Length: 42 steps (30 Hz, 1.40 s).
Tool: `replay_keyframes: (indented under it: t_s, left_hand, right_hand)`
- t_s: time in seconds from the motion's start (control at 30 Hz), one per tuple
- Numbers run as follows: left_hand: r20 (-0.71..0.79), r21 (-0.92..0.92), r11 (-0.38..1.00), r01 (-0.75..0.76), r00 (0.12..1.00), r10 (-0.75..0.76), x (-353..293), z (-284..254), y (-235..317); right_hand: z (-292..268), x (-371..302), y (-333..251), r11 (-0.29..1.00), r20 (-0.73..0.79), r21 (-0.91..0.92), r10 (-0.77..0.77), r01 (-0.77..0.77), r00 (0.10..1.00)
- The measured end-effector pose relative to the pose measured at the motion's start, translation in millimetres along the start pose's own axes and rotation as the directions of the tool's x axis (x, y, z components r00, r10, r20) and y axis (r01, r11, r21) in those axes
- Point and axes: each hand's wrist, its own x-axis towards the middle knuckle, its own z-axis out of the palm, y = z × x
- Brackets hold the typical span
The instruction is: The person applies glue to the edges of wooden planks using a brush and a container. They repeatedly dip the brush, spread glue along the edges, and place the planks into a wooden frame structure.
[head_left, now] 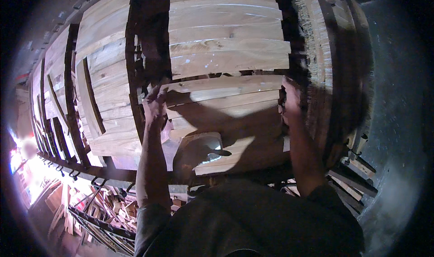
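A long, narrow wooden board point(230, 83) lies across the middle, slightly bowed in the view. My left hand point(155, 105) is closed around its left end, the fingertips at the far corner. At the opposite end, my right hand point(291, 96) grips the board too, its fingers partly in shadow. Nearer to me, more pale boards point(253, 104) lie edge to edge. On them rests a cut-open, light-coloured container point(187, 144) with something white inside and a dark-handled tool point(220, 152) sticking out; its working end is hidden.
Beyond a narrow dark gap lies another panel of boards point(226, 31). More board rows point(108, 76) stretch left, with loose strips on top. A rack of stacked wood point(316, 40) stands at right, beside a grey floor point(398, 121). Wood offcuts point(115, 209) are piled below left.
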Motion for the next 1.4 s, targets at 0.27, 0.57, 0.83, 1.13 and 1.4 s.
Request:
replay_keyframes:
  t_s: [0.27,0.57,0.83,1.13,1.4]
  left_hand:
    - [0.065,0.010,1.000,0.019,0.998,-0.020,-56.1,-23.2,-18.8]
    - [-0.012,0.092,0.968,-0.234,0.972,0.236,-69.5,-26.4,-61.4]
    - [0.018,0.194,0.934,-0.300,0.953,0.302,-150.6,-61.8,-55.7]
    - [-0.262,0.500,0.866,-0.020,0.949,0.174,-292.6,-99.1,-131.9]
    - [0.064,0.914,0.365,-0.177,0.951,0.301,-304.7,-97.0,-139.9]
  right_hand:
    - [-32.4,-58.9,-1.0,0.990,0.156,0.107,-0.103,0.087,0.982]
    - [-32.4,-60.4,-2.2,0.884,0.064,-0.392,-0.250,0.254,0.966]
    - [-9.2,-187.6,-59.5,0.848,0.367,-0.385,-0.221,0.363,0.904]
    - [36.5,-244.9,-53.2,0.805,0.455,-0.441,-0.180,0.397,0.872]
    - [93.8,-161.5,-51.9,0.267,0.592,-0.543,-0.551,0.796,0.588]
